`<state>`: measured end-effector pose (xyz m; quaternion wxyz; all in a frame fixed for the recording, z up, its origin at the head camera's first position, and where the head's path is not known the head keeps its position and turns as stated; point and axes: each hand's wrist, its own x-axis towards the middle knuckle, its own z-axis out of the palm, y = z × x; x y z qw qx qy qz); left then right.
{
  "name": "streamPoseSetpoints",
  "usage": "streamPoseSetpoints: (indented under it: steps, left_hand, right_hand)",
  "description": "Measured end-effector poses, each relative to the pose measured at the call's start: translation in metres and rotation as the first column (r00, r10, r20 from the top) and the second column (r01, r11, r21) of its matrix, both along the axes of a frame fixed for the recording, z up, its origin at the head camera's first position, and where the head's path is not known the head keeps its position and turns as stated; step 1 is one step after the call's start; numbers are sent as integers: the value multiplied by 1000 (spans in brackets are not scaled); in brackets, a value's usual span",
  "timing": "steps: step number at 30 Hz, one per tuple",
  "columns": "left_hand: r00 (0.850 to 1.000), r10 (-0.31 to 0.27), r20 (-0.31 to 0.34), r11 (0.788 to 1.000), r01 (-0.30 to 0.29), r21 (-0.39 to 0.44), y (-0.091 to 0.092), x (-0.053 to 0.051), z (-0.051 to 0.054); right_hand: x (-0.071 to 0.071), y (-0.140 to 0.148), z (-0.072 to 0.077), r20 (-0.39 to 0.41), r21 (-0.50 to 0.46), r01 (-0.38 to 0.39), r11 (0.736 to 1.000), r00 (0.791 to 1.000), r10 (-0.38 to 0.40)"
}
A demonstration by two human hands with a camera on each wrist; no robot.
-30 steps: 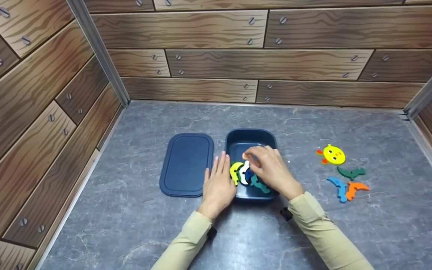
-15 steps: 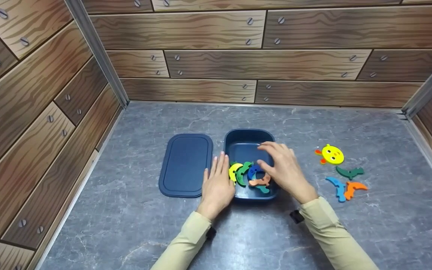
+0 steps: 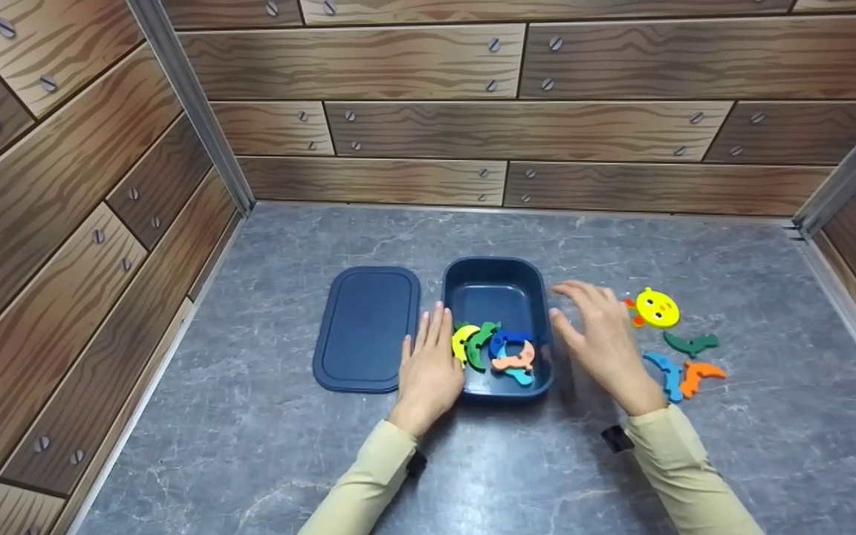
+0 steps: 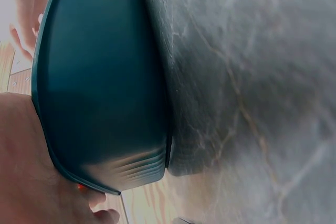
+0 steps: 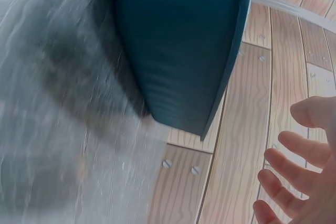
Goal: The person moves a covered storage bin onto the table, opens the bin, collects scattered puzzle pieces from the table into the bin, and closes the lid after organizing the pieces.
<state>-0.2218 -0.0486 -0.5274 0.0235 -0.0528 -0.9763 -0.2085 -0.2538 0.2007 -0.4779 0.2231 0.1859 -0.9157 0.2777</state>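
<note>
Two hands working at a dark blue box [image 3: 493, 303] on the gray marbled table [image 3: 250, 446]. Left hand [image 3: 430, 371] is lying along the box's left rim, fingers straight and close together, gripping nothing. Left wrist view is showing it touching the rim. Right hand [image 3: 602, 345] is hovering just off the box's right side, fingers spread, thumb well apart, holding nothing; right wrist view is confirming.

Five pieces are making themselves out inside the box, bunched toward its near half: yellow crescent [image 3: 462, 342] by the left wall, green piece [image 3: 479, 347] beside it, dark blue piece [image 3: 502, 341], peach piece [image 3: 515, 360] overlapping that, light teal piece [image 3: 521, 377] sitting partly under the peach one. Can't tell if more are hiding below.

Outside, to the right: yellow face piece [image 3: 657, 308] is lying just beyond the right hand, then dark green piece [image 3: 692, 342], with blue piece [image 3: 669, 377] and orange piece [image 3: 700, 374] lying side by side nearest the person. Matching blue lid [image 3: 368, 327] is lying flat left of the box.
</note>
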Motion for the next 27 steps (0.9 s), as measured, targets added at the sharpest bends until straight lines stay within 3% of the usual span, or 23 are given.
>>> streamPoseSetpoints:
  steps: [16,27]
  left_hand:
    - [1000,6,-25,1000,-6,0,-1,1,-1]
    - [1000,4,2,1000,-4,5,0,0,0]
  right_hand:
    - [-3,43,-3,-46,-21,36,999,998,-37]
    - [-2,70,-3,69,61,130,990,989,-134]
